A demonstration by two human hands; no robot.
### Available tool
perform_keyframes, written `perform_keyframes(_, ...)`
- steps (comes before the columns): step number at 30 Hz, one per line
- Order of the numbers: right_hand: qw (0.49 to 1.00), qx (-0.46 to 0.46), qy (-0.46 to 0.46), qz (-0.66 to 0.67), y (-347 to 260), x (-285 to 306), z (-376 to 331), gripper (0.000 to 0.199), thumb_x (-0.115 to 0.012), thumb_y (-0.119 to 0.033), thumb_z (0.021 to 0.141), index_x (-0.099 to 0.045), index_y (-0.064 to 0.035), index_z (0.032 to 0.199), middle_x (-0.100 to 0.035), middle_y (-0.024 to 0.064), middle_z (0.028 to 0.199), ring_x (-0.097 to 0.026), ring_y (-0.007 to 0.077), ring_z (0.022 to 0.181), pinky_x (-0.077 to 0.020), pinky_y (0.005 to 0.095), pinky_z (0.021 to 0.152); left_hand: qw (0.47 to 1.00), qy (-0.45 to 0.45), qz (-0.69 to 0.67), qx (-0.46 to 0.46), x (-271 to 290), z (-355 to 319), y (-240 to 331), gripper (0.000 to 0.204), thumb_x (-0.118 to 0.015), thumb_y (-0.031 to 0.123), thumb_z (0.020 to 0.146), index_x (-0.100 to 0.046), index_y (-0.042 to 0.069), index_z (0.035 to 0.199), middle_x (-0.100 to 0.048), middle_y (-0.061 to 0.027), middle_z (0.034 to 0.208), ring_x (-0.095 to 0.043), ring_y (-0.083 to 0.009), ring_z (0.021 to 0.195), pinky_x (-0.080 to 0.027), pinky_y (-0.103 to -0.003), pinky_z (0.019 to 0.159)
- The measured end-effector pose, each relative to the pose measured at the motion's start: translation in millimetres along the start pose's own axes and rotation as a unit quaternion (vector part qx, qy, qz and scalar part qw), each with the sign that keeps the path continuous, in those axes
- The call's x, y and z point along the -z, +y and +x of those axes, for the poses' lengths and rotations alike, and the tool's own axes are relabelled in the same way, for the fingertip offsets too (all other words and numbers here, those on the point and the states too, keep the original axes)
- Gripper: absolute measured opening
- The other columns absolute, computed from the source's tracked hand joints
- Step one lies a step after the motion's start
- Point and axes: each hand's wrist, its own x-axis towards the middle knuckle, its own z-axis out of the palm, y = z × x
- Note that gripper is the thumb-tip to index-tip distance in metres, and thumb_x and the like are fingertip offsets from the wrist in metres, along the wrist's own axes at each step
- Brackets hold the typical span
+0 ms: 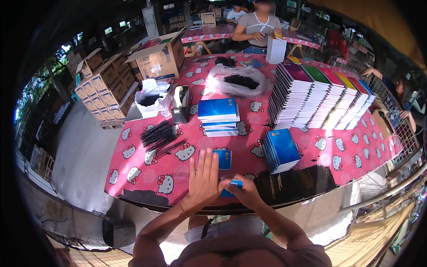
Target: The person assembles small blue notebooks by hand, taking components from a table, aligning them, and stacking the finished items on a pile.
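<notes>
At the near edge of the table point(142, 147), the left hand point(203, 180) lies flat with fingers spread and straight, while the right hand point(246, 190) pinches a small blue booklet point(232, 185) just beside it, the two hands touching. Another small blue notebook point(223, 159) lies on the pink cloth just beyond the fingertips, black binding combs point(160, 135) sit toward the left edge, and a fanned stack of blue notebooks point(281, 150) rests to the right.
</notes>
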Motion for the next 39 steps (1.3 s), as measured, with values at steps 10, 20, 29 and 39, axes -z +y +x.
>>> perform_keyframes(10,0.994,0.041,0.013,-0.098,42.6,1.6,14.2,0.031,-0.074,-0.014,0.088,-0.066,-0.0048,0.116,-0.072,0.0095,0.102,-0.068,0.0136,0.089,-0.0526,0.0299,0.077,0.988,-0.028,-0.132,-0.081,-19.4,-21.5,-7.2,0.031,-0.068,0.03,0.09,-0.062,0.006,0.109,-0.064,-0.0088,0.1,-0.062,-0.025,0.1,-0.032,-0.055,0.109)
perform_keyframes(20,0.997,0.004,-0.048,-0.065,52.4,1.5,12.5,0.029,-0.073,-0.02,0.089,-0.071,-0.0043,0.113,-0.074,0.0106,0.093,-0.067,0.0132,0.083,-0.051,0.0316,0.074,0.974,-0.041,-0.199,-0.099,-33.1,-22.3,-20.1,0.033,-0.071,0.037,0.086,-0.064,0.009,0.102,-0.066,-0.0067,0.096,-0.065,-0.0247,0.099,-0.029,-0.058,0.112)
perform_keyframes(29,0.998,0.057,-0.015,-0.022,45.8,-14.5,6.1,0.03,-0.07,-0.014,0.088,-0.067,-0.0027,0.115,-0.073,0.0147,0.099,-0.071,0.0243,0.086,-0.0523,0.0336,0.077,0.985,-0.045,-0.163,-0.041,-53.2,-92.4,28.2,0.086,-0.053,0.06,0.091,-0.036,-0.004,0.146,-0.036,-0.0269,0.152,-0.033,-0.0419,0.143,-0.02,-0.065,0.112)
perform_keyframes(39,0.994,0.101,0.017,-0.036,34.6,-8.9,13.7,0.03,-0.067,-0.015,0.088,-0.066,-0.0027,0.115,-0.072,0.0152,0.094,-0.072,0.0244,0.088,-0.0548,0.0358,0.078,0.994,0.046,-0.1,-0.013,-26.3,-19.0,6.8,0.087,-0.05,0.061,0.092,-0.034,-0.005,0.147,-0.032,-0.0249,0.155,-0.028,-0.0396,0.146,-0.018,-0.063,0.114)
